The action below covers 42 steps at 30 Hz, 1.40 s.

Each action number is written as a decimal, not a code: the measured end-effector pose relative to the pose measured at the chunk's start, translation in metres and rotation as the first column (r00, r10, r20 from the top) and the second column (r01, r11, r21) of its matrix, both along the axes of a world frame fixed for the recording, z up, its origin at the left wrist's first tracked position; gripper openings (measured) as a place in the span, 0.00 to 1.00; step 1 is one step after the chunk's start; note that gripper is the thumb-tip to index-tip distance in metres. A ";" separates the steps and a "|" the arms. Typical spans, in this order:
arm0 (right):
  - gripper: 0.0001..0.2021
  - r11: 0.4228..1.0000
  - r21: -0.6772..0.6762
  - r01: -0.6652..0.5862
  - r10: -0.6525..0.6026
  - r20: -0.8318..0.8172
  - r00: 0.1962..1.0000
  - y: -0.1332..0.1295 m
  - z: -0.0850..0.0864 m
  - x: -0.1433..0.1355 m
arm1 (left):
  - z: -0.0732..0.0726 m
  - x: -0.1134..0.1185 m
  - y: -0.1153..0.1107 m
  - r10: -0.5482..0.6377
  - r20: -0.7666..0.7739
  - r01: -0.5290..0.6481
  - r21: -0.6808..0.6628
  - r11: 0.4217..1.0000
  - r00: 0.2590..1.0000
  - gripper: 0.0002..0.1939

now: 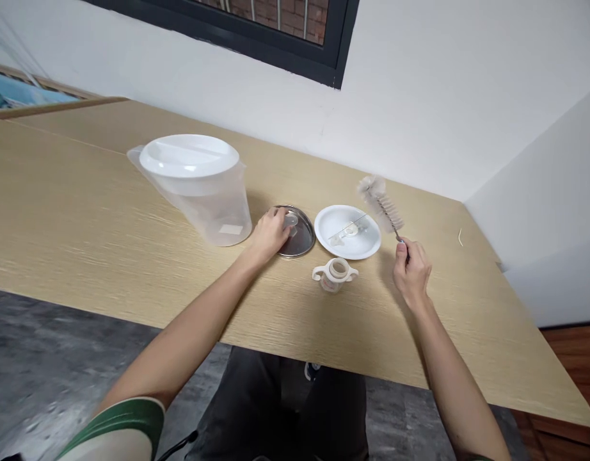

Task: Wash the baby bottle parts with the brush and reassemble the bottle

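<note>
My right hand [413, 269] grips the thin handle of a bottle brush [384, 208], its pale bristles raised above the table at the right of the plate. At the round metal tray [302, 240], my left hand [272, 234] closes thumb and fingers on a small clear plastic cap [291, 221]. A white plate [326, 240] beside the tray holds a thin straw-like stick [345, 228] and small translucent parts [337, 241]. In front of the plate stands an uncapped baby bottle [332, 282] with two white handles.
A tall translucent pitcher [213, 211] with a white lid stands left of the tray. A small pale curved strip [460, 237] lies at the far right of the wooden table [107, 237]. The white wall [420, 96] rises behind the table's back edge.
</note>
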State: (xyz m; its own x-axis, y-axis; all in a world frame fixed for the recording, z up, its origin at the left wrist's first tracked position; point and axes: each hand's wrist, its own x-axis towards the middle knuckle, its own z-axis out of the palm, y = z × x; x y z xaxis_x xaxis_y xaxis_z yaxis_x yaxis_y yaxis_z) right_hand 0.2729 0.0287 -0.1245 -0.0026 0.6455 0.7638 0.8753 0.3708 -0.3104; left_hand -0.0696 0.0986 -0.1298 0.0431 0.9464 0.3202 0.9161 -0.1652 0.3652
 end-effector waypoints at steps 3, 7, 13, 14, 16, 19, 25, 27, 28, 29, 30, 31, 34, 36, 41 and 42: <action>0.18 1.000 0.000 0.028 -0.028 -0.030 0.999 0.004 -0.003 0.005 | -0.004 0.000 0.004 0.025 -0.034 -0.025 -0.010 1.000 0.999 0.18; 0.18 0.999 -0.017 0.039 -0.039 -0.046 0.998 0.007 -0.006 0.009 | -0.006 0.001 0.009 0.054 -0.035 -0.054 -0.006 0.998 0.998 0.18; 0.18 0.999 -0.024 0.041 -0.043 -0.062 0.997 0.009 -0.008 0.012 | -0.011 -0.002 0.010 0.035 0.023 -0.037 0.082 0.996 0.999 0.15; 0.18 0.998 -0.026 0.050 -0.051 -0.064 0.997 0.010 -0.009 0.013 | -0.012 -0.002 0.010 0.022 0.025 -0.025 0.094 0.995 0.999 0.15; 0.19 0.997 -0.033 0.076 -0.078 -0.076 0.994 0.013 -0.011 0.016 | -0.012 -0.002 0.009 0.005 0.018 -0.007 0.120 0.993 1.000 0.14; 0.20 0.991 -0.049 0.121 -0.126 -0.116 0.985 0.018 -0.016 0.022 | -0.010 -0.001 0.007 -0.003 0.003 0.003 0.187 0.982 1.000 0.13; 0.22 0.978 -0.111 0.177 -0.200 -0.261 0.944 0.033 -0.033 0.037 | -0.004 0.005 0.003 -0.183 0.110 0.141 0.314 0.939 0.977 0.16; 0.22 0.970 -0.151 0.188 -0.228 -0.315 0.921 0.039 -0.041 0.041 | -0.002 0.009 -0.001 -0.211 0.167 0.152 0.310 0.938 0.963 0.16; 0.22 0.965 -0.175 0.193 -0.244 -0.340 0.908 0.043 -0.045 0.043 | 0.000 0.011 -0.003 -0.214 0.190 0.149 0.306 0.940 0.958 0.17; 0.21 0.960 -0.198 0.199 -0.261 -0.363 0.895 0.046 -0.048 0.045 | 0.001 0.013 -0.004 -0.214 0.210 0.145 0.303 0.942 0.954 0.18; 0.21 0.954 -0.217 0.207 -0.278 -0.385 0.880 0.048 -0.051 0.046 | 0.003 0.015 -0.005 -0.216 0.225 0.144 0.300 0.943 0.950 0.19; 0.22 0.949 -0.229 0.215 -0.294 -0.406 0.865 0.051 -0.054 0.048 | 0.006 0.017 -0.006 -0.226 0.236 0.153 0.293 0.944 0.945 0.19; 0.22 0.943 -0.230 0.240 -0.323 -0.462 0.826 0.057 -0.059 0.052 | 0.020 0.026 -0.002 -0.308 0.247 0.255 0.224 0.941 0.919 0.18; 0.22 0.942 -0.227 0.248 -0.330 -0.486 0.809 0.059 -0.061 0.054 | 0.031 0.037 0.003 -0.381 0.221 0.369 0.098 0.924 0.898 0.16; 0.22 0.936 -0.241 0.255 -0.344 -0.492 0.800 0.060 -0.062 0.055 | 0.047 0.072 0.018 -0.437 0.012 0.428 -0.233 0.874 0.899 0.21; 0.22 0.936 -0.245 0.255 -0.346 -0.490 0.800 0.060 -0.062 0.054 | 0.047 0.078 0.022 -0.432 -0.032 0.411 -0.251 0.876 0.901 0.22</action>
